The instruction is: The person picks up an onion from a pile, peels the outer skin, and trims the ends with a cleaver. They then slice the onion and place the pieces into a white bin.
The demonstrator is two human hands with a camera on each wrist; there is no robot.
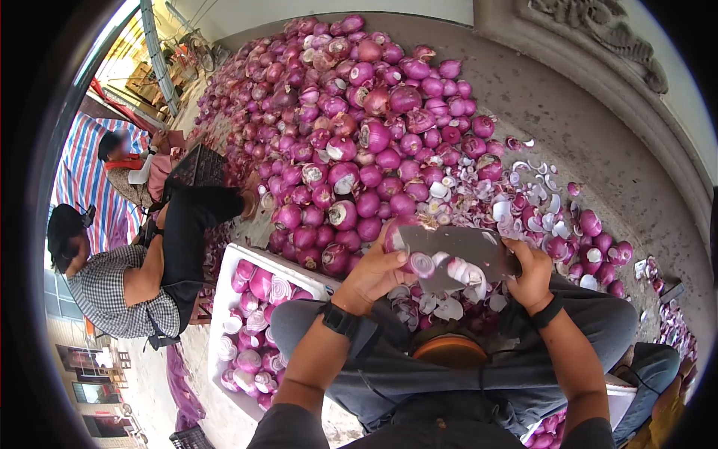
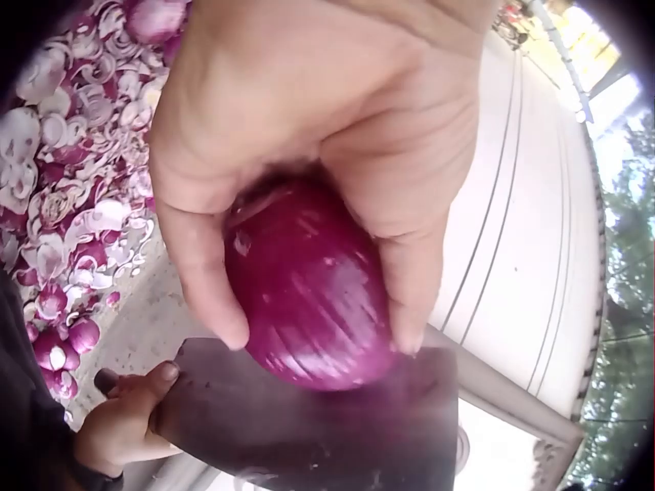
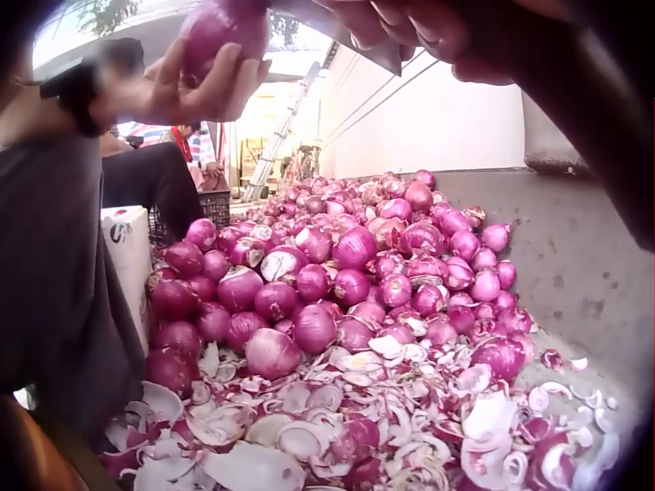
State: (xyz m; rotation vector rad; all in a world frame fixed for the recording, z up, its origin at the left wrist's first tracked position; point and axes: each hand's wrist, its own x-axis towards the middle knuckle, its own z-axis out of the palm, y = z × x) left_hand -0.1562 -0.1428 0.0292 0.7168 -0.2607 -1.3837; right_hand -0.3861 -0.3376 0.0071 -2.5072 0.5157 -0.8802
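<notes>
My left hand point(image 1: 370, 278) grips a red onion point(image 2: 310, 286), thumb on one side and fingers on the other. My right hand point(image 1: 532, 275) holds a wide dark cleaver point(image 1: 456, 251) by its handle, the blade reaching left to the onion. In the left wrist view the blade lies against the onion's lower end. Pale cut pieces point(image 1: 465, 272) show against the blade in the head view. The right wrist view catches the left hand point(image 3: 210, 87) round the onion at the top, with fingers of the right hand point(image 3: 430, 23) at the upper right.
A big heap of onions point(image 1: 329, 142) spreads ahead, with peel scraps point(image 1: 538, 213) to its right. A white box point(image 1: 218, 329) of onions stands left of my knees. Two people sit at the left, one in a checked shirt point(image 1: 93, 295), near a black crate point(image 1: 196, 168).
</notes>
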